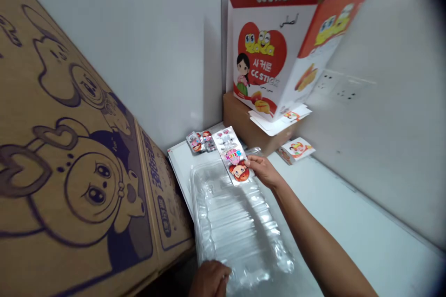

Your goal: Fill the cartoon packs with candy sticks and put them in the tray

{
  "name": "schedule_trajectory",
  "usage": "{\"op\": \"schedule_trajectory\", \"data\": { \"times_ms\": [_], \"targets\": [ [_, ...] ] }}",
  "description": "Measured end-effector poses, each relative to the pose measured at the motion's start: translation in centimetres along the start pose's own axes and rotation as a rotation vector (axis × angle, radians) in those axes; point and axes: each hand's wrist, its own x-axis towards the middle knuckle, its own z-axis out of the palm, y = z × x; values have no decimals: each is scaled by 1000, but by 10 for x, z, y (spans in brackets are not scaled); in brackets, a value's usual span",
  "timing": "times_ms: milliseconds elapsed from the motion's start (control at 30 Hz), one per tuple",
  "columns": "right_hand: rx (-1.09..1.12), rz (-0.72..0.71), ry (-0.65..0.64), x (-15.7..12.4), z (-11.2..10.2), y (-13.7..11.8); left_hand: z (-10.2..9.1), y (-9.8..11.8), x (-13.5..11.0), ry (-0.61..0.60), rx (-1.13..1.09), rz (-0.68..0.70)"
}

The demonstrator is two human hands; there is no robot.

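Observation:
A clear plastic tray (228, 232) with a ribbed floor lies tilted lengthwise in front of me. At its near edge my left hand (211, 279) is closed on the rim, its fingertips partly hidden. My right hand (265, 171) pinches a flat printed packet (232, 158) by its right side, over the tray's far end. The packet shows a red-haired cartoon girl and pink "Stick" lettering. Just left of it, several small packets (201, 141) with the same print lie on the white tabletop (181, 158).
On the left stands a large brown carton (90, 181) with purple drawings. A red and white "CC STICK" box (265, 55) rests on a brown box (240, 118) at the back. Near it lies a small printed box (298, 148). Sockets (336, 86) are on the right wall.

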Motion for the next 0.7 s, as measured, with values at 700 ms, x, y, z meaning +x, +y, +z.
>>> {"op": "schedule_trajectory", "data": {
  "times_ms": [700],
  "targets": [
    [-60,-106,307,-321,5,-45,-35,203,1,124,-913,-117]
  ]
}}
